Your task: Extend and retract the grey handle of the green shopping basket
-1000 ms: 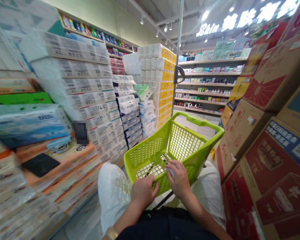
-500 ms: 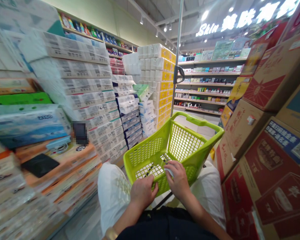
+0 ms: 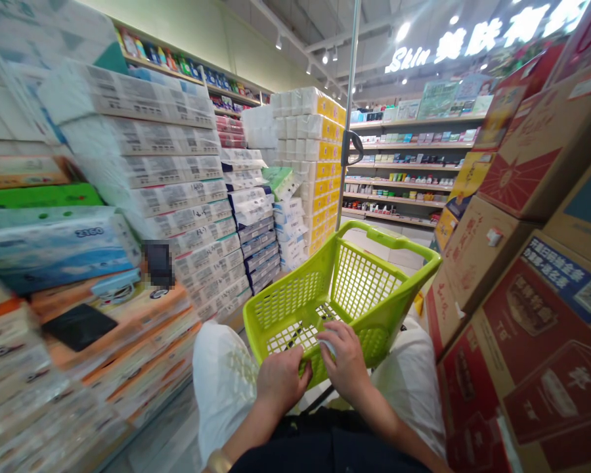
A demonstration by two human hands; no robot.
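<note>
A lime-green shopping basket (image 3: 387, 322) with lattice walls stands between my knees, with nothing lying in it. My left hand (image 3: 282, 380) is closed over its near rim, the thumb on the right side of the grip. Just to the right, my right hand (image 3: 345, 360) rests at the same rim with its fingers bent around a small white wad (image 3: 328, 341), which looks like tissue or a wipe. Most of the wad is hidden under the fingers.
Tall stacks of packaged tissue (image 3: 177, 164) rise on the left. A black tablet-like item (image 3: 80, 326) lies on an orange tissue pack. Red and brown cartons (image 3: 526, 335) stand close on the right. A metal pole (image 3: 350, 85) rises behind the basket, before stocked shelves (image 3: 408, 157).
My right hand has shifted slightly left and down along the basket rim with the white wad. The left hand and the basket have stayed in place.
</note>
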